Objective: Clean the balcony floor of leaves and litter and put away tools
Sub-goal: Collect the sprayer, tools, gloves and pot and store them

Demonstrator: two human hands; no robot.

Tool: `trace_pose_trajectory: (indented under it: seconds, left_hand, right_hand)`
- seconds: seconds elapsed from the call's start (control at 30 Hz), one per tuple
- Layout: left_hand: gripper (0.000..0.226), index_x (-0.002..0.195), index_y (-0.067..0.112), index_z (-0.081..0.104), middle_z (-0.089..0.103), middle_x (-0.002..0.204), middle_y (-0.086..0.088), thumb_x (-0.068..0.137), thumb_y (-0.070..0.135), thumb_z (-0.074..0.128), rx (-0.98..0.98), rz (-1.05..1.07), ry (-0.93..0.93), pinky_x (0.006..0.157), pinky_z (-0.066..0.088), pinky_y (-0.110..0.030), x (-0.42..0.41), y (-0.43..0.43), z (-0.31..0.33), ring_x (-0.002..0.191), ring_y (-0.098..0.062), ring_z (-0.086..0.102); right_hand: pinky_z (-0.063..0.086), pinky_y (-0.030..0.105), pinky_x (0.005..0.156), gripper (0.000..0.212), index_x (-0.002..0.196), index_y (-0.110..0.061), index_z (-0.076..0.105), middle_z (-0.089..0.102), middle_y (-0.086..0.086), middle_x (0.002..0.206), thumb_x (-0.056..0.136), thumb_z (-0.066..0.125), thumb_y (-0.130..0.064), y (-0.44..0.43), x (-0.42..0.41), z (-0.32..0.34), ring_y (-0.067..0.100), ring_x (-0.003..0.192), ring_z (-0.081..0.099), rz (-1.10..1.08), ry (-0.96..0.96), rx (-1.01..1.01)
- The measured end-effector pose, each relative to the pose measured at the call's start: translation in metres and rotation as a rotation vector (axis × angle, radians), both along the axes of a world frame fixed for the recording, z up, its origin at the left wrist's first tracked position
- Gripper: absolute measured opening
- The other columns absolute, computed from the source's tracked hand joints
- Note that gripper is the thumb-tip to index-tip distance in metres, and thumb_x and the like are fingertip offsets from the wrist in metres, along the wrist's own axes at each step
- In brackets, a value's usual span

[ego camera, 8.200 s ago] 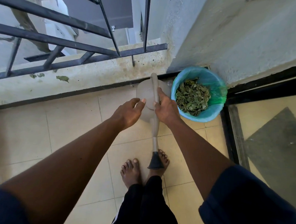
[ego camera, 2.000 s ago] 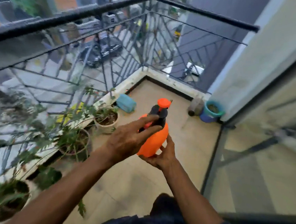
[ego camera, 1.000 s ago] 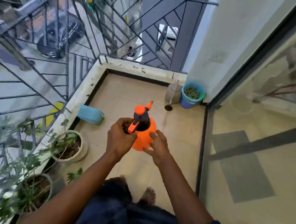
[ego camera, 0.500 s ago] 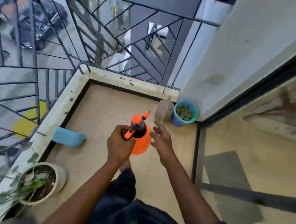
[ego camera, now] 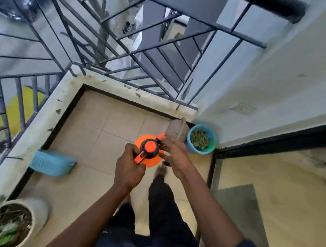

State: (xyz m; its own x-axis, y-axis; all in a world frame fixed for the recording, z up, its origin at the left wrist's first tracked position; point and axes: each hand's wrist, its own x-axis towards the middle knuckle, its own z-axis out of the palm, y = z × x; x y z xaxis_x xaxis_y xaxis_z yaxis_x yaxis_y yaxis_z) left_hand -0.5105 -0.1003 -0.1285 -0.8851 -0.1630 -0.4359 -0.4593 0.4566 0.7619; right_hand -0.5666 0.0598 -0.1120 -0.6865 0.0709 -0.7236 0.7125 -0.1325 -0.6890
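**Desk:** Where's the sprayer right now?

**Operator:** Dead centre on my feed. The round orange plastic spray bottle [ego camera: 150,147], with its black collar and orange pump cap, is held upright in the air above the beige tiled floor [ego camera: 101,124]. It's out in front of the person's body.

**Desk:** And the grip?

**Operator:** The left hand [ego camera: 129,170] is wrapped tight round the orange trigger handle on the near side of the bottle, fingers curled over it. The right hand [ego camera: 177,158] is up against the bottle's right side, with its fingers [ego camera: 165,142] touching the collar and the little nozzle. I can't tell from here whether they pinch it or just rest there.

**Desk:** What's past it?

**Operator:** Just beyond the right hand, in the far right corner, I see a grey plastic dustpan [ego camera: 177,129] standing up on end. Tucked just beside it on the right is a round blue bin with a green liner [ego camera: 213,140], and there are dry leaves [ego camera: 199,140] inside it.

**Desk:** Left side?

**Operator:** A light blue rectangular plastic container [ego camera: 52,164] lies on the floor against the pale concrete ledge [ego camera: 45,121]. A few leaf scraps [ego camera: 137,94] sit on the ledge's far run. Near left there's a white round plant pot [ego camera: 40,215] with soil and greenery. The dark metal railing [ego camera: 124,45] rises off the ledge.

**Desk:** Right side?

**Operator:** A white wall [ego camera: 255,81], then a black-framed glass door [ego camera: 267,204]. Below the arms are dark trousers [ego camera: 159,208] and one bare foot [ego camera: 160,169] on the tiles, blurred.
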Motion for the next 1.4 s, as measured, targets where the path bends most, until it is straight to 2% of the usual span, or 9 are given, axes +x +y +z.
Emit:
trace_pose_trajectory:
  seconds: [0.17,0.3,0.47,0.63,0.73,0.83,1.1,1.23,1.4]
  left_hand:
    - [0.045,0.107,0.026,0.048,0.07,0.094,0.006,0.075,0.0,0.064,-0.057,0.01,-0.131,0.064,0.044,-0.036,-0.063,0.029,-0.053,0.083,-0.027,0.064]
    - [0.032,0.104,0.028,0.052,0.075,0.1,0.001,0.084,0.013,0.07,-0.08,0.11,-0.234,0.071,0.046,-0.036,-0.117,0.061,-0.119,0.093,-0.032,0.068]
    - [0.037,0.116,0.025,0.059,0.074,0.105,-0.002,0.084,0.026,0.077,-0.107,0.072,-0.331,0.072,0.043,-0.033,-0.186,0.097,-0.234,0.097,-0.032,0.066]
    - [0.027,0.112,0.03,0.063,0.076,0.102,-0.001,0.088,0.027,0.074,-0.211,0.028,-0.352,0.073,0.048,-0.034,-0.243,0.124,-0.344,0.1,-0.032,0.069]
    - [0.03,0.113,0.03,0.063,0.077,0.104,0.002,0.087,0.029,0.078,-0.232,0.039,-0.374,0.076,0.049,-0.034,-0.266,0.133,-0.394,0.102,-0.028,0.069]
    - [0.031,0.114,0.028,0.063,0.076,0.106,0.002,0.087,0.029,0.078,-0.272,0.024,-0.396,0.073,0.042,-0.03,-0.284,0.135,-0.43,0.103,-0.029,0.068]
    - [0.035,0.112,0.023,0.068,0.076,0.111,0.001,0.081,0.025,0.085,-0.216,-0.026,-0.428,0.087,0.048,-0.032,-0.329,0.137,-0.48,0.111,-0.026,0.068]
    - [0.041,0.112,0.02,0.069,0.077,0.108,0.004,0.077,0.027,0.09,-0.141,-0.04,-0.451,0.089,0.054,-0.036,-0.341,0.141,-0.49,0.104,-0.02,0.07]
    - [0.041,0.111,0.024,0.066,0.076,0.105,0.008,0.079,0.034,0.089,-0.154,-0.1,-0.436,0.087,0.052,-0.032,-0.35,0.146,-0.491,0.101,-0.017,0.068]
  right_hand:
    - [0.056,0.02,0.065,0.025,0.121,-0.002,0.07,0.073,0.018,0.119,0.102,0.064,-0.016,0.014,-0.073,-0.053,0.019,0.098,0.068,0.133,-0.024,0.1]
    - [0.052,0.029,0.074,0.013,0.108,-0.014,0.076,0.074,0.011,0.103,0.099,0.069,-0.019,0.04,-0.128,-0.118,0.015,0.089,0.065,0.269,-0.04,0.137]
    - [0.048,0.02,0.067,0.013,0.096,-0.026,0.073,0.067,0.003,0.096,0.101,0.066,-0.016,0.078,-0.201,-0.224,0.01,0.081,0.059,0.374,-0.056,0.161]
    - [0.045,0.036,0.075,0.025,0.095,-0.035,0.073,0.07,0.024,0.108,0.104,0.059,-0.016,0.108,-0.261,-0.339,0.035,0.09,0.062,0.447,-0.061,0.233]
    - [0.052,0.041,0.087,0.019,0.11,-0.035,0.074,0.073,0.009,0.12,0.102,0.062,-0.023,0.12,-0.287,-0.394,0.028,0.107,0.068,0.411,-0.151,0.186]
    - [0.052,0.039,0.088,0.031,0.129,-0.029,0.071,0.071,0.004,0.126,0.098,0.067,-0.028,0.122,-0.309,-0.437,0.021,0.11,0.065,0.404,-0.221,0.122]
    - [0.049,0.041,0.093,0.036,0.13,-0.032,0.067,0.07,-0.001,0.122,0.097,0.065,-0.019,0.123,-0.344,-0.481,0.017,0.104,0.065,0.311,-0.289,0.091]
    - [0.048,0.04,0.091,0.032,0.128,-0.031,0.066,0.07,-0.001,0.121,0.098,0.063,-0.02,0.126,-0.354,-0.488,0.014,0.094,0.065,0.278,-0.28,0.098]
    - [0.051,0.047,0.101,0.03,0.127,-0.021,0.07,0.071,0.007,0.128,0.097,0.069,-0.024,0.135,-0.355,-0.489,0.024,0.108,0.068,0.207,-0.24,0.14]
